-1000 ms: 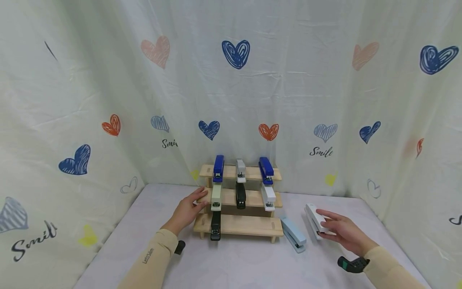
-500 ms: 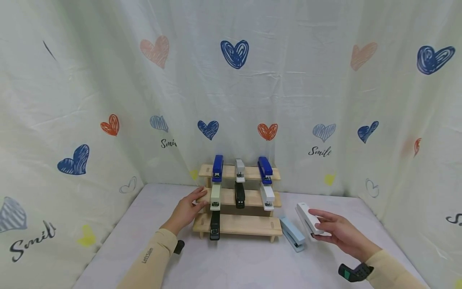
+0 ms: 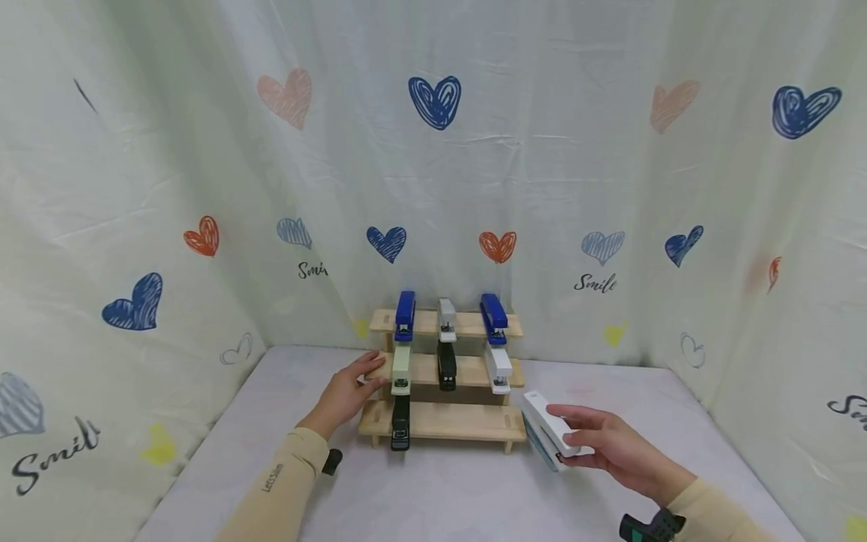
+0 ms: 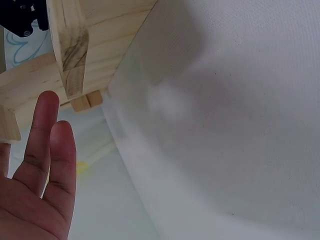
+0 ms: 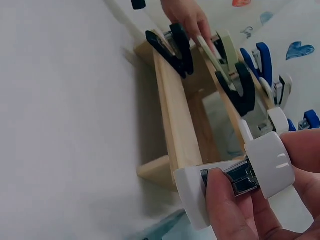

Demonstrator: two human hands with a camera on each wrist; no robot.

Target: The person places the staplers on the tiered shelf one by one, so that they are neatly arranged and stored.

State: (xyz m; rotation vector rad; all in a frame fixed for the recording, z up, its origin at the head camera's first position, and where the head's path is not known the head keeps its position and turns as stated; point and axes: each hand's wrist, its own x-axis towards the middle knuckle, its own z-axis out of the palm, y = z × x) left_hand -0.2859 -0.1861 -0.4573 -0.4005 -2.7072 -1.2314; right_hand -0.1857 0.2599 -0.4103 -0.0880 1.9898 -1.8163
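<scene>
My right hand [image 3: 606,446] grips a white stapler [image 3: 550,423] in front of the rack's right end, thumb and fingers around its rear. In the head view, the stapler overlaps a light blue stapler [image 3: 543,452] lying on the table, mostly hidden. My left hand [image 3: 344,391] holds the left end of the middle shelf of a three-tier wooden rack [image 3: 467,423], thumb at the front and fingers on top; two other fingers [image 4: 62,160] stretch out straight in the left wrist view. A black stapler [image 3: 401,423] stands at the left of the bottom shelf.
On the middle shelf stand a pale green stapler [image 3: 402,369], a black stapler [image 3: 447,366] and a white stapler [image 3: 499,369]. The top shelf carries two blue staplers [image 3: 405,312] and a grey-white stapler [image 3: 446,318]. Heart-print curtains [image 3: 542,173] hang around the white table [image 3: 440,497].
My right hand has carried the white stapler leftward from the table's right side to over the light blue stapler. My left hand stays at the rack. The head view has shifted slightly.
</scene>
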